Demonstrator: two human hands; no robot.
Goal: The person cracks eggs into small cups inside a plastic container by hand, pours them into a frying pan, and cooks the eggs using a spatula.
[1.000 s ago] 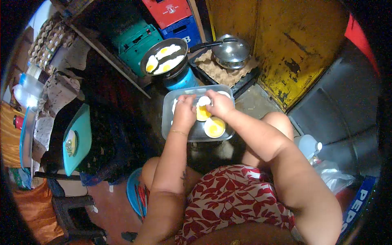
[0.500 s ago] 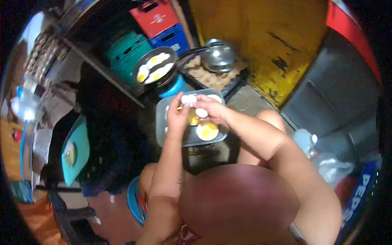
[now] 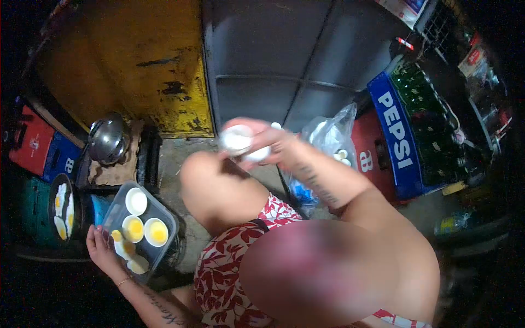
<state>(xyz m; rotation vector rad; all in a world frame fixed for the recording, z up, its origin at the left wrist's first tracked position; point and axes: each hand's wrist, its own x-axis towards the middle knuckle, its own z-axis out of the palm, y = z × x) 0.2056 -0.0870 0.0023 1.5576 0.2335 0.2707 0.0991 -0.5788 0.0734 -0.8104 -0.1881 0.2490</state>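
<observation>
My right hand (image 3: 262, 143), smeared by motion, is raised near my bent knee and closed around white eggshells (image 3: 236, 140). My left hand (image 3: 103, 250) is beside the left edge of a clear plastic tub (image 3: 170, 214), fingers stretched out and nothing visible in them. Inside the tub stand small white bowls; two hold raw egg with yellow yolk (image 3: 158, 233), and another bowl (image 3: 136, 201) shows only white inside. Fried eggs (image 3: 124, 249) lie at the tub's near left side. Beyond my left hand, a dark frying pan (image 3: 71, 191) holds several eggs with yellow yolks.
A metal kettle (image 3: 109, 141) sits on brown cardboard (image 3: 117, 174) at the back left. To the right, a clear plastic bag (image 3: 334, 131) contains white shell-like pieces, near a red crate (image 3: 372, 150) and a blue Pepsi crate (image 3: 395, 136) of green bottles.
My view has swung right. My hands, together over the tub before, are now apart: the right has carried the eggshells off to the right, the left is at the tub's left edge.
</observation>
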